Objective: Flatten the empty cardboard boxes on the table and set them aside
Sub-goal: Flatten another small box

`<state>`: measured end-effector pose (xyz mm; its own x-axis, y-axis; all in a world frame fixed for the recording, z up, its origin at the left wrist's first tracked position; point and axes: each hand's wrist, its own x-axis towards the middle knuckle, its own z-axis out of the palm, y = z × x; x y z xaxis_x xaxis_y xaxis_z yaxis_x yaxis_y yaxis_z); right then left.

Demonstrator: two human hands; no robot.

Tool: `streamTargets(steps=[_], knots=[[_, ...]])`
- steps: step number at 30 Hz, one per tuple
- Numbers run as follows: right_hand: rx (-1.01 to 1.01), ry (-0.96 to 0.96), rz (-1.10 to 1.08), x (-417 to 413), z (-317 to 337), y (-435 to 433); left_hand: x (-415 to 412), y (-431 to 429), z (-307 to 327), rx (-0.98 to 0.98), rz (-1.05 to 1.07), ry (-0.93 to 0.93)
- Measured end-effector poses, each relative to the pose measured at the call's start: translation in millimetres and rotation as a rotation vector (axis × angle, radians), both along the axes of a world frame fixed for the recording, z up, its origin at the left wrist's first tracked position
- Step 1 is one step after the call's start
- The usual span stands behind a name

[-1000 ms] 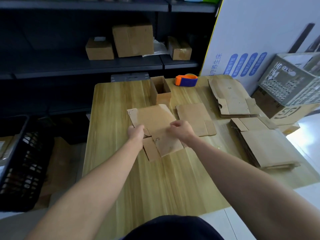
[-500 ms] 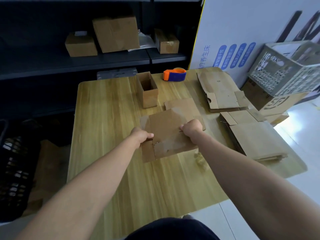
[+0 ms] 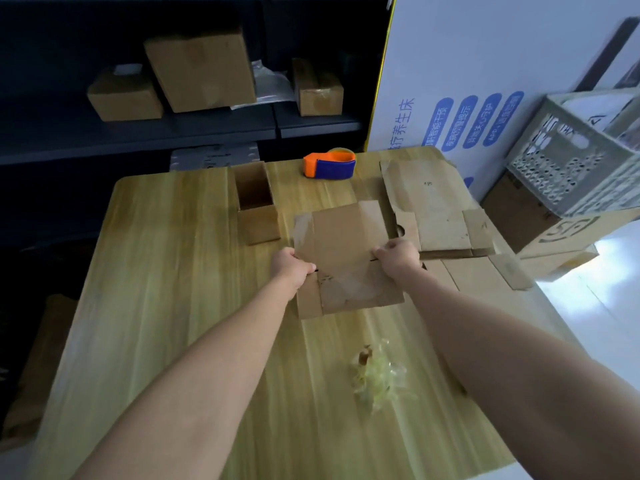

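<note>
A flattened brown cardboard box (image 3: pixel 346 251) is lifted above the wooden table (image 3: pixel 166 278), flaps spread. My left hand (image 3: pixel 289 266) grips its left edge and my right hand (image 3: pixel 398 259) grips its right edge. One small open cardboard box (image 3: pixel 258 202) stands upright on the table behind and to the left. Flattened boxes (image 3: pixel 436 206) lie stacked at the right side of the table, with more flat cardboard (image 3: pixel 485 275) nearer the right edge.
An orange and blue tape dispenser (image 3: pixel 329 165) sits at the table's far edge. Crumpled clear tape (image 3: pixel 377 375) lies near the front. A grey plastic crate (image 3: pixel 581 157) rests on boxes to the right. Dark shelves behind hold sealed cartons (image 3: pixel 201 69).
Both hands have picked the flattened box up off the table and carried it to the right, toward the stack of flat cardboard. The camera view has shifted with them.
</note>
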<state>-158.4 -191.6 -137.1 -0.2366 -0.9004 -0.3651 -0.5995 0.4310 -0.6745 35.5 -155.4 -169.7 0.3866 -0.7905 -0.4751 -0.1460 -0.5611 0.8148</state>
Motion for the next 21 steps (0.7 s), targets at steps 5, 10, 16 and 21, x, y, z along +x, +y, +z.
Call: streamTargets(steps=[5,10,16,21], knots=[[0.096,0.095,0.248,3,-44,-22,-11,-15,-36,0.122,-0.111,-0.124],[0.126,0.218,0.413,-2,-77,-28,-18,-20,-53,0.037,-0.215,-0.455],[0.112,0.316,0.417,-2,-94,-33,-9,-28,-63,0.053,-0.404,-0.602],[0.102,0.332,0.429,-3,-92,-30,-5,-28,-59,0.054,-0.474,-0.633]])
